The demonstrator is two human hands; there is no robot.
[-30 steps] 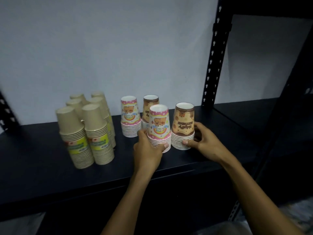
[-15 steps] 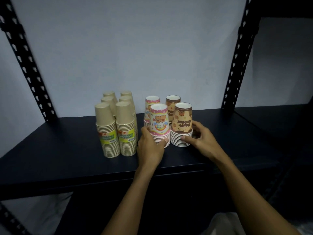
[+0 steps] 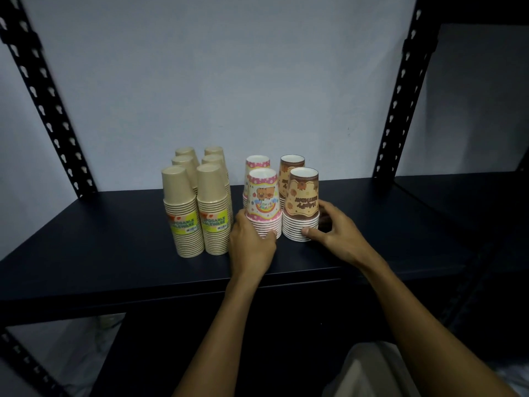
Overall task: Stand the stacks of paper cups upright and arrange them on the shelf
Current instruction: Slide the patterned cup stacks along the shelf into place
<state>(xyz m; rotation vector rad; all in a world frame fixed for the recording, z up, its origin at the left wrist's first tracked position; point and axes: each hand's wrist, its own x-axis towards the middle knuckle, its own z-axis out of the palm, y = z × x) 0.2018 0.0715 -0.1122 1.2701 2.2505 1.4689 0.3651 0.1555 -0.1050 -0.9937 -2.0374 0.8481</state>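
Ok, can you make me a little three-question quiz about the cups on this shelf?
1. True or false: the left hand holds the front brown stack.
2. How many plain tan stacks stand on the shelf?
3. Which front stack does the right hand hold? A pink B brown C tan

Key: 1 false, it holds the front pink stack; 2 six; 3 B.

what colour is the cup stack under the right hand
Brown stack with white rims, under the right hand; head view.
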